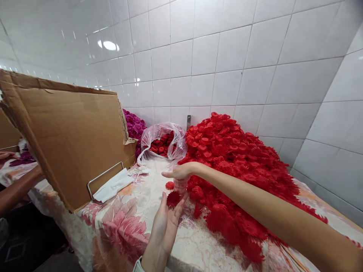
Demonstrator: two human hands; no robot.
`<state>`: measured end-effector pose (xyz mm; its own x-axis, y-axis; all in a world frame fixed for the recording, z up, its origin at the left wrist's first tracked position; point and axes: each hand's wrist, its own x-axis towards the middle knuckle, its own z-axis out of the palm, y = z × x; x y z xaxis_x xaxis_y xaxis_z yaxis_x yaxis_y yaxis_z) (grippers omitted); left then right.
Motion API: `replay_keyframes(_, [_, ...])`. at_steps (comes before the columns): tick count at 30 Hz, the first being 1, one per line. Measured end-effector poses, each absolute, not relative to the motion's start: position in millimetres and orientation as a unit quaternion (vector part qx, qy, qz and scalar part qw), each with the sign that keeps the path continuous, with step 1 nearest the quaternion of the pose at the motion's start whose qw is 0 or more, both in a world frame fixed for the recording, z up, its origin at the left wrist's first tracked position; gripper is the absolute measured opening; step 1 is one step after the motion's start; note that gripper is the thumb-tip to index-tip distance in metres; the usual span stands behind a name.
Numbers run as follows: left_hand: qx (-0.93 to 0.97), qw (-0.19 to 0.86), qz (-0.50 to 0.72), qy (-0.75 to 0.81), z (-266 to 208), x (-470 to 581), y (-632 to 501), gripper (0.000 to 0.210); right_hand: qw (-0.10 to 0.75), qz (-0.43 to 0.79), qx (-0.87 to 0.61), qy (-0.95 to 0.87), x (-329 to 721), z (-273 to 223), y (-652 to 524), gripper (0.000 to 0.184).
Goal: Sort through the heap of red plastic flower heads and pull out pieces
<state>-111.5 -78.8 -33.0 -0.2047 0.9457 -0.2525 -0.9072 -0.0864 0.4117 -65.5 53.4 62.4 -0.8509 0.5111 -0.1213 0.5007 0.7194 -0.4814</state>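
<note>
My left hand (166,226) is palm up above the cloth, with its thumb and fingers stretched apart. A dark red artificial flower head (173,199) shows between the thumb and fingertips; whether the hand touches it is unclear. My right hand (181,173) reaches across just above the left one, beside the large heap of red flower heads (227,151). Motion smears its downward-pointing fingers, so any hold there is hidden. Near it on the cloth lies a single bright red flower head (169,185).
Behind stands a clear plastic bag (177,139) with darker red flowers. Purple flowers (134,124) lie beyond a tall cardboard panel (76,143). White paper (113,186) rests by a metal wire stand (93,189). Another person's arm (19,189) is at left. White tiles (207,60) back the table.
</note>
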Motion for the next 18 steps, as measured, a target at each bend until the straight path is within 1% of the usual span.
replay_keyframes(2, [0.053, 0.61, 0.752, 0.244, -32, -110, -80, 0.033, 0.001, 0.234, -0.284, -0.93, -60, 75, 48, 0.055])
replay_keyframes(5, [0.049, 0.586, 0.765, 0.263, -32, -108, -80, 0.033, 0.033, 0.222, -0.277, -0.935, -49, 95, 34, 0.057])
replay_keyframes(6, [0.047, 0.584, 0.764, 0.27, -32, -107, -80, 0.032, 0.039, 0.238, -0.264, -0.934, -46, 97, 28, 0.058])
replay_keyframes(8, [0.049, 0.583, 0.763, 0.276, -32, -106, -79, 0.031, 0.034, 0.33, -0.216, -0.918, -40, 95, 14, 0.057])
replay_keyframes(10, [0.053, 0.58, 0.762, 0.284, -31, -106, -78, 0.029, 0.014, 0.35, -0.176, -0.92, -37, 84, 3, 0.052])
replay_keyframes(12, [0.054, 0.58, 0.756, 0.3, -31, -105, -78, 0.026, 0.009, 0.288, -0.171, -0.942, -37, 70, -4, 0.047])
replay_keyframes(15, [0.062, 0.585, 0.751, 0.3, -33, -106, -78, 0.024, 0.054, 0.171, -0.183, -0.967, -36, 55, -7, 0.042])
replay_keyframes(18, [0.073, 0.594, 0.749, 0.283, -38, -108, -76, 0.024, 0.089, 0.147, -0.189, -0.967, -33, 48, -7, 0.037])
